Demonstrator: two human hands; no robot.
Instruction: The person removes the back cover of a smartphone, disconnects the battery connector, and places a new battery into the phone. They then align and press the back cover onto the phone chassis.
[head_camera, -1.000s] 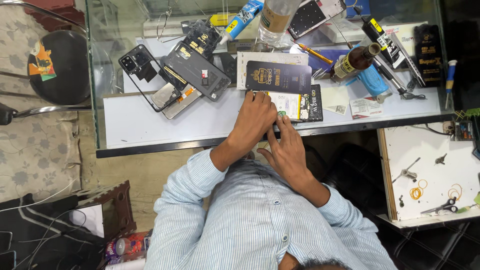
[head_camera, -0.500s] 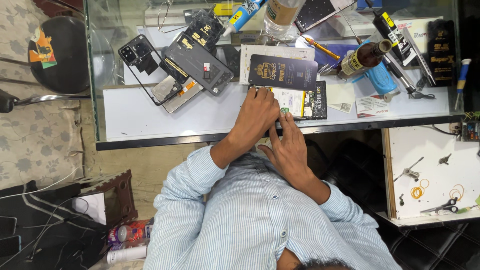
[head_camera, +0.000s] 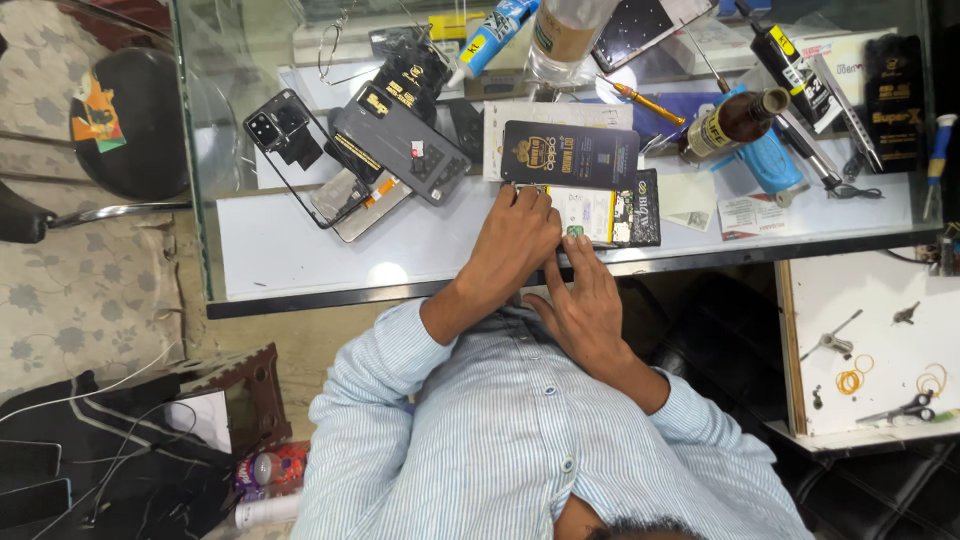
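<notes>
My left hand lies curled over the left end of a flat phone battery, white with a black end, at the near edge of the glass counter. My right hand reaches up from below the counter edge. Its straight fingertips touch the battery's near side by a small green spot. A dark rectangular packet lies just beyond my left hand. What sits under my left palm is hidden.
A dismantled phone back, a camera frame, a brown bottle, a blue tube and a screwdriver crowd the counter. A white side shelf holds tweezers, rubber bands and scissors. A black stool stands at the left.
Both hands have stayed on the battery with only small finger movements. The view has drifted slightly, so the counter sits a little differently in the picture.
</notes>
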